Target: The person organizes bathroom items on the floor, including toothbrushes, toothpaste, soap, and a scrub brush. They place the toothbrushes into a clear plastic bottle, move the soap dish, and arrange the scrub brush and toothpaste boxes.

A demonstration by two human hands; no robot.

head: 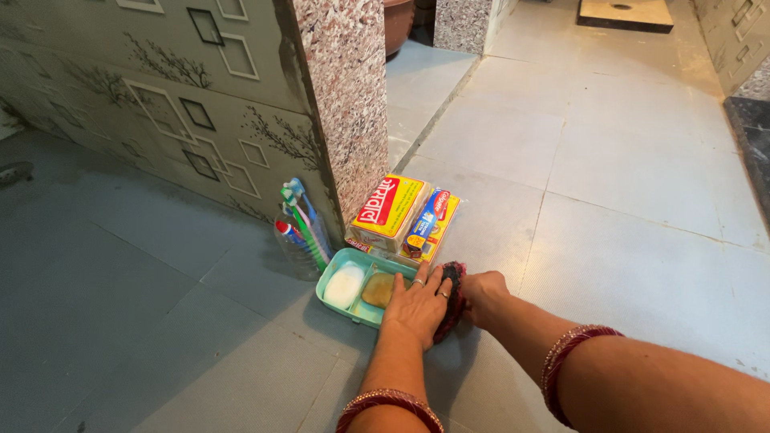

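Scrubber (451,298), dark red and black, sits at frame centre-bottom on the grey floor tiles (626,265), pinched between both hands just right of the soap tray (330,303).

Grip state from my feed: left hand (415,309) lies flat and spread, palm down, fingers resting over the tray's right end and against the scrubber; not closed around anything. Right hand (484,297) is curled into a fist beside the scrubber, touching it; I can't tell if the fingers actually clamp it, they're hidden behind the pad.

Progress, as I read it: scrubber is down at floor level by the tray, hands on it. Tiles around look dull and dry, no foam or wet streak visible, so I'd judge any scrubbing is barely begun. Both soaps are in the tray: white bar (344,285) left compartment, brownish bar (378,289) right compartment.

Packages: yellow rectangular box with red panel (389,211) leans at the speckled stone pillar (343,104), centre frame. Right beside it, touching, a yellow-orange carton with a blue tube-shaped pack on top (427,226). Left of the tray, clear bottle holding toothbrushes (301,228), green and blue handles. Patterned wall panel (160,104) fills upper left.
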